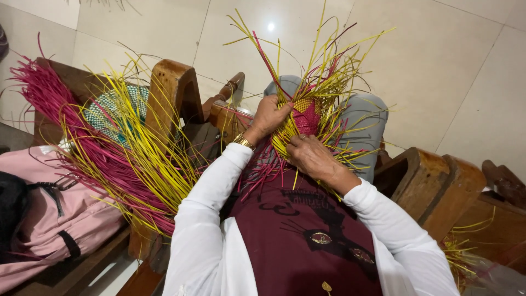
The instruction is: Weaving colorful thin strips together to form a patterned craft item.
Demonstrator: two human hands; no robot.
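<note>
Nearest the camera, white sleeves (219, 219) run out to both hands over the lap. Left hand (268, 116) is closed on the left edge of a small pink-and-yellow woven piece (306, 115); right hand (311, 156) pinches its near strands. It looks light, springy and easily unravelled, best held at the tight woven centre. Loose pink and yellow strips (115, 159) lie left on the wooden bench (172, 87).
</note>
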